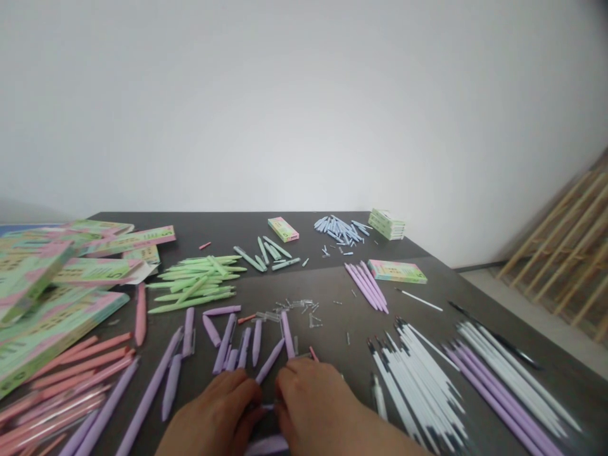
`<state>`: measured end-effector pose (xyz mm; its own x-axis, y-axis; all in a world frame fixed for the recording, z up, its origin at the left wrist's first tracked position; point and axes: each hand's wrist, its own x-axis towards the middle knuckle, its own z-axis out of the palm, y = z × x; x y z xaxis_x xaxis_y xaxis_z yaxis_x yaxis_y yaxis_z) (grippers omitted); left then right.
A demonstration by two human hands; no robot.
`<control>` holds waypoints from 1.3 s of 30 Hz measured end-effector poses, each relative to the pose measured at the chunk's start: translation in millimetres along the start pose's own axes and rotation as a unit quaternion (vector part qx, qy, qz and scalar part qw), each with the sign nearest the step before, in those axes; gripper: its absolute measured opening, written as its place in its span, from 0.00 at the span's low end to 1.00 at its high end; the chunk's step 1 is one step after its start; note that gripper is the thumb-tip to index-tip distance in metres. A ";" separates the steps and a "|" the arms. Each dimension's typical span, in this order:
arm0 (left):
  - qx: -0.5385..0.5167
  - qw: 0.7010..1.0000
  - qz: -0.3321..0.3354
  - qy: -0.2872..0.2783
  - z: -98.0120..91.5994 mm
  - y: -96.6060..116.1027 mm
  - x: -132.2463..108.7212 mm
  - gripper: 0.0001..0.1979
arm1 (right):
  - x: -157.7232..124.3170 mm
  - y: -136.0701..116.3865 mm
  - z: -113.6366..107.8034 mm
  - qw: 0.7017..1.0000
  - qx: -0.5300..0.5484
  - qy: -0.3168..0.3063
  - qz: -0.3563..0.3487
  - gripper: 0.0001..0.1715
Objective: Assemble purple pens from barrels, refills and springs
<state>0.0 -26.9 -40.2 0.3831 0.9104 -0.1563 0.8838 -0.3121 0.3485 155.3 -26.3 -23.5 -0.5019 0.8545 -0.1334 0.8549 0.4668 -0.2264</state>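
Left hand (213, 411): at the near edge, fingers curled and pinched on a slim purple pen part (268, 406), mostly covered.
Right hand (316, 402): just beside the left, fingertips closed on the same part's other end.
Purple barrel (266, 445): lying nearest, below the hands.
Coral pens (78, 368): heaped near left.
White refills (418, 383): fanned out near right.
Purple pieces (244, 347): scattered just beyond the hands.
Clear clips (273, 315): loose, farther on.
Green pens (194, 290): piled farther left, beside printed boxes (99, 272).
Blue pieces (339, 229): far right, near a box stack (387, 225).
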 end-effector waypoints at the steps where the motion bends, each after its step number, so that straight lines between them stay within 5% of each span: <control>1: -0.005 1.000 0.003 0.003 1.1 -1.9 0.4 0.10 | -0.3 0.2 -1.3 1.000 0.002 -0.001 0.000 0.12; 6: -0.048 0.998 0.015 0.031 0.6 -10.3 3.2 0.12 | -6.1 15.6 -13.7 0.996 0.042 0.059 0.045 0.10; 10: -0.053 0.995 -0.036 0.074 -17.6 -22.6 5.2 0.15 | -10.9 50.0 -34.6 0.976 0.085 0.153 0.132 0.10; 14: -0.025 0.993 -0.110 0.027 -39.0 -40.9 4.9 0.16 | -12.7 82.2 -50.6 0.955 0.067 0.212 0.195 0.15; 21: 0.016 0.991 -0.118 -0.058 -37.2 -39.5 -0.6 0.18 | -14.0 94.0 -48.0 0.965 0.058 0.154 0.205 0.10; 31: 0.046 0.992 -0.112 -0.030 -33.5 -35.1 1.2 0.14 | -15.4 76.8 -37.5 0.982 0.044 0.074 0.165 0.05; 39: 0.072 0.991 -0.112 -0.005 -37.1 -35.0 3.8 0.16 | -13.7 81.0 -37.1 0.981 0.014 0.077 0.177 0.07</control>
<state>-39.5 -2.4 -18.7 0.1738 0.9590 -0.2236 0.9761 -0.1377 0.1683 236.2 8.2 -4.2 -0.1465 0.9873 -0.0610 0.9671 0.1300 -0.2185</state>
